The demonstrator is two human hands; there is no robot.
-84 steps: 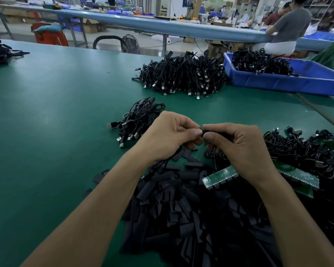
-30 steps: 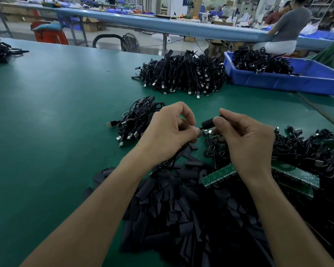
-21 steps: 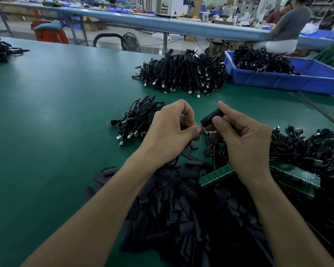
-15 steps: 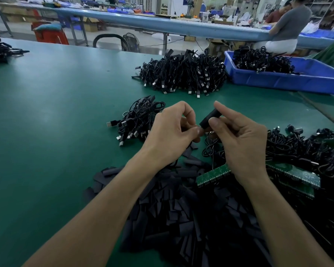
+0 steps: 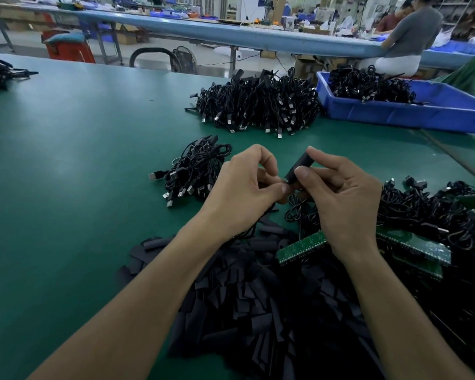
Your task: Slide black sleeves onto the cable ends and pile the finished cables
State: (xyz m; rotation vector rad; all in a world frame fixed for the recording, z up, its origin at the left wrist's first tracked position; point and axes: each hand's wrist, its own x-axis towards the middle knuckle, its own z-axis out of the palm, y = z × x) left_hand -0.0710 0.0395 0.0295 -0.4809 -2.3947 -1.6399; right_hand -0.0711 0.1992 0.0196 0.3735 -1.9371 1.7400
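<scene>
Right hand (image 5: 340,200): grip pinching black sleeve (image 5: 299,166). Left hand (image 5: 242,187): grip pinching cable (image 5: 295,212) end at sleeve mouth. Sleeve heap (image 5: 244,311) along near worktop (image 5: 66,174) edge.

Right hand (image 5: 340,198) up over the green desk (image 5: 66,165), pinching a black sleeve (image 5: 299,165) between thumb and forefinger, tube tilted up and away. Left hand (image 5: 244,187) tight against its lower end, fingertips pinched on the end of a cable (image 5: 295,212), loops lying just below. Under the wrists, a heap of loose sleeves (image 5: 258,303), a green circuit board (image 5: 302,245) lying on top. Just left of the hands, a small pile of cables (image 5: 195,171), USB plugs poking out. Farther back, a big pile (image 5: 258,102), beside it a blue bin (image 5: 422,115) holding more. Tangled cables (image 5: 422,212) along the right edge. Beyond the desk, a seated person in a grey top (image 5: 412,31).
</scene>
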